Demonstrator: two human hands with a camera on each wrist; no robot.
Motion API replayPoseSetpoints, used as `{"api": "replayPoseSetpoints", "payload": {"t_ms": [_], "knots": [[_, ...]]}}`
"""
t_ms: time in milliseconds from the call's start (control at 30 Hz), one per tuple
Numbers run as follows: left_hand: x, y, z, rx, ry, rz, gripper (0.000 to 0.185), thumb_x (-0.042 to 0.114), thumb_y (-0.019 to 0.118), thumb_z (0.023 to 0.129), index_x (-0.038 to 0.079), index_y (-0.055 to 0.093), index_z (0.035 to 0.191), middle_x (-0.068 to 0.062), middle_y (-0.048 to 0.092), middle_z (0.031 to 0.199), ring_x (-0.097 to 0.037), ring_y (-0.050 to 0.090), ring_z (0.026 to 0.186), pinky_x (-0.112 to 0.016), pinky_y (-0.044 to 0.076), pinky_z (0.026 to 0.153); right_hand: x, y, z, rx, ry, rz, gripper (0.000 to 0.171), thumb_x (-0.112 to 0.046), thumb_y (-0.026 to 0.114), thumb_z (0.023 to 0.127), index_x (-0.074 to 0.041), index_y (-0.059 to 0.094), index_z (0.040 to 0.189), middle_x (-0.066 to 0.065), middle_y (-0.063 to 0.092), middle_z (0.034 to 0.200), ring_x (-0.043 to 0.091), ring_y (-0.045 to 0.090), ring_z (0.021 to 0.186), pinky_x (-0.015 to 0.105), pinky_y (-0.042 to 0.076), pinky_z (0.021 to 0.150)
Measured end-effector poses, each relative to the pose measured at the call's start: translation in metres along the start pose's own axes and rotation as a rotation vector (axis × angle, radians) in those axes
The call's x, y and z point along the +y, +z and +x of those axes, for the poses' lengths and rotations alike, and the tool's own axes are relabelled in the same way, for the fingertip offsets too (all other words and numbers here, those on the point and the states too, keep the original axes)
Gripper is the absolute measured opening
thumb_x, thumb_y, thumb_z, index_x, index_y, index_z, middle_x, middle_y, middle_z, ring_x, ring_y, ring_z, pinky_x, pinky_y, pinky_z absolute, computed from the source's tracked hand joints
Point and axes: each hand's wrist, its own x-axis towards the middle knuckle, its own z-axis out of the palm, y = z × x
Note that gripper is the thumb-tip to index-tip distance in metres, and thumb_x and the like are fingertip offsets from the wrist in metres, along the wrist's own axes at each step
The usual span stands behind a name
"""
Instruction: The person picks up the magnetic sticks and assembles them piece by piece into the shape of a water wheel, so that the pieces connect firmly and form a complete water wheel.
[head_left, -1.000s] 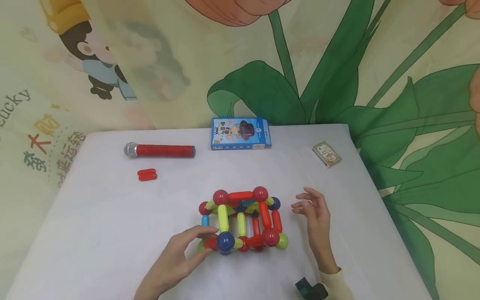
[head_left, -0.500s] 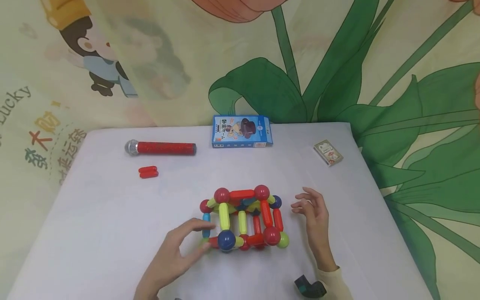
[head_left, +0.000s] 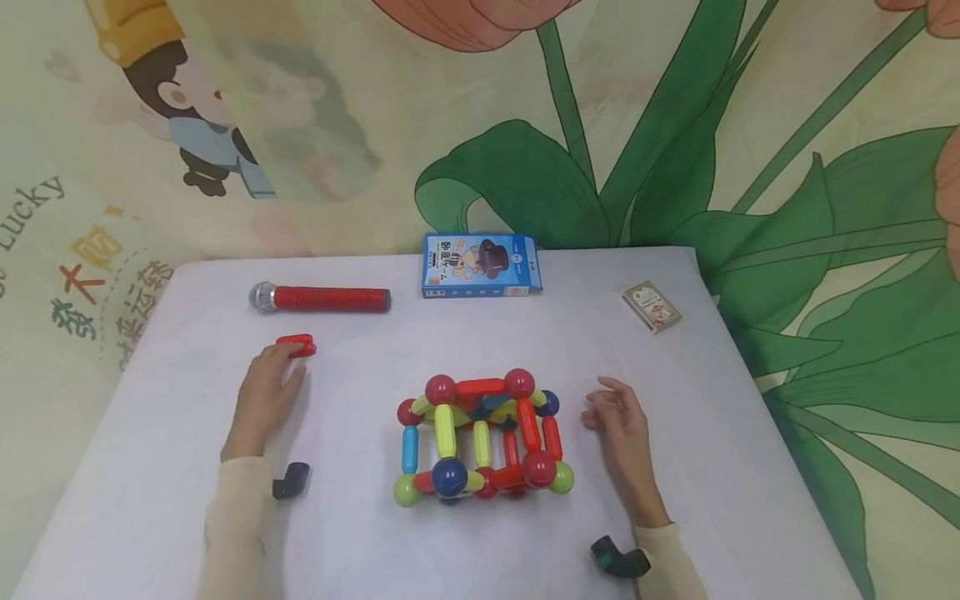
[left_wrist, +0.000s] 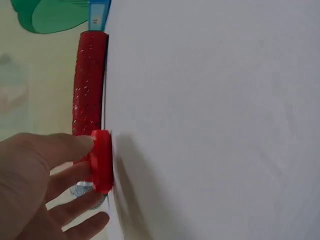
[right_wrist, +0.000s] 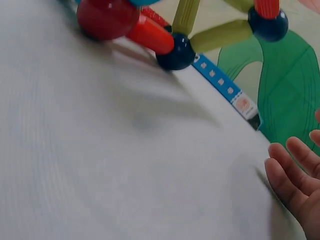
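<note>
My left hand [head_left: 262, 396] reaches over two short red rods [head_left: 306, 349] lying side by side at the table's left. In the left wrist view its thumb and index fingertips meet the top of a red rod [left_wrist: 102, 162], the other fingers spread. My right hand [head_left: 618, 421] is idle with loosely bent fingers, holding nothing, right of the ball-and-rod construction. That construction [head_left: 446, 432], a frame of red, blue and green balls joined by coloured rods, stands mid-table, touched by neither hand. Part of it shows in the right wrist view, apart from the right hand [right_wrist: 295, 180].
A red microphone [head_left: 330, 299] lies behind the rods. At the table's back edge is a blue box [head_left: 480, 265] with a cartoon. A small card box [head_left: 652, 307] lies at back right. Behind rises a printed backdrop [head_left: 337, 225].
My left hand has let go of the construction's lower left corner and moved left and away to the two red rods. The right hand has bent its fingers slightly; the construction stays put.
</note>
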Motion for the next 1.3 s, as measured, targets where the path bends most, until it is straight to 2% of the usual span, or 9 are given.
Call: {"api": "replayPoseSetpoints", "payload": {"t_ms": [267,433,533,633,767,867,967,1133,1300], "knots": [[0.002,0.004,0.018,0.022,0.056,0.165,0.042,0.002,0.065,0.087,-0.002,0.053,0.127,-0.028,0.05,0.122,-0.044,0.045,0.103,-0.057,0.045,0.088,0.017,0.001,0.006,0.053,0.018,-0.061,0.034,-0.025,0.046,0.101,-0.011,0.047,0.131,0.01,0.061,0.102,0.008,0.065,0.079,0.017,0.054,0.073],[0.007,0.004,0.017,0.013,0.068,0.09,0.04,0.004,0.067,0.087,0.0,0.056,0.126,-0.025,0.055,0.119,-0.04,0.049,0.102,-0.055,0.047,0.086,0.015,0.003,0.009,0.045,0.006,-0.059,0.035,-0.027,0.046,0.101,-0.01,0.047,0.131,0.012,0.061,0.103,0.006,0.064,0.08,0.015,0.053,0.074],[0.034,-0.002,-0.002,0.115,0.168,-0.063,0.04,0.004,0.07,0.085,0.002,0.06,0.123,-0.018,0.061,0.111,-0.031,0.055,0.099,-0.039,0.05,0.086,0.013,0.004,0.009,0.035,0.0,-0.048,0.034,-0.025,0.046,0.101,-0.009,0.048,0.131,0.013,0.061,0.103,0.006,0.064,0.081,0.016,0.053,0.074],[0.09,-0.014,-0.034,0.174,0.358,-0.248,0.042,-0.001,0.075,0.079,0.005,0.064,0.119,-0.008,0.066,0.105,-0.019,0.059,0.095,-0.019,0.047,0.085,0.013,0.003,0.009,0.029,0.0,-0.042,0.033,-0.023,0.046,0.101,-0.01,0.048,0.131,0.012,0.061,0.104,0.006,0.063,0.081,0.016,0.054,0.074],[0.165,-0.021,-0.078,0.034,0.634,-0.399,0.042,0.006,0.079,0.077,0.008,0.067,0.117,0.001,0.068,0.103,-0.009,0.058,0.095,-0.015,0.049,0.08,0.013,0.001,0.007,0.027,0.0,-0.036,0.032,-0.022,0.046,0.101,-0.01,0.048,0.131,0.011,0.061,0.104,0.007,0.063,0.081,0.016,0.054,0.074],[0.2,-0.015,-0.098,-0.04,0.805,-0.362,0.037,0.022,0.077,0.082,0.011,0.069,0.116,0.004,0.067,0.1,-0.009,0.056,0.095,-0.025,0.053,0.079,0.009,0.0,0.005,0.019,-0.008,-0.024,0.032,-0.02,0.045,0.101,-0.008,0.048,0.13,0.013,0.061,0.103,0.008,0.064,0.081,0.017,0.054,0.074],[0.214,-0.004,-0.106,-0.015,0.889,-0.235,0.036,0.032,0.075,0.083,0.013,0.07,0.114,0.005,0.067,0.095,-0.01,0.055,0.094,-0.032,0.052,0.082,-0.004,0.0,-0.003,0.014,-0.043,-0.034,0.031,-0.018,0.046,0.101,-0.006,0.049,0.129,0.015,0.061,0.104,0.006,0.064,0.08,0.016,0.054,0.075],[0.215,0.006,-0.108,-0.007,0.909,-0.065,0.041,0.03,0.083,0.073,0.013,0.073,0.109,0.005,0.065,0.088,-0.011,0.054,0.09,-0.035,0.05,0.084,-0.037,0.001,-0.025,0.002,-0.212,-0.013,0.024,-0.008,0.051,0.099,-0.002,0.056,0.122,0.017,0.063,0.098,0.007,0.064,0.078,0.017,0.054,0.072],[0.212,0.007,-0.107,-0.014,0.909,-0.027,0.04,0.031,0.084,0.071,0.013,0.074,0.105,0.004,0.065,0.087,-0.012,0.054,0.089,-0.035,0.05,0.083,-0.063,0.004,-0.053,-0.183,-0.386,0.045,0.034,0.007,0.058,0.089,0.0,0.055,0.123,0.013,0.064,0.097,0.015,0.065,0.082,0.022,0.056,0.072]]}}
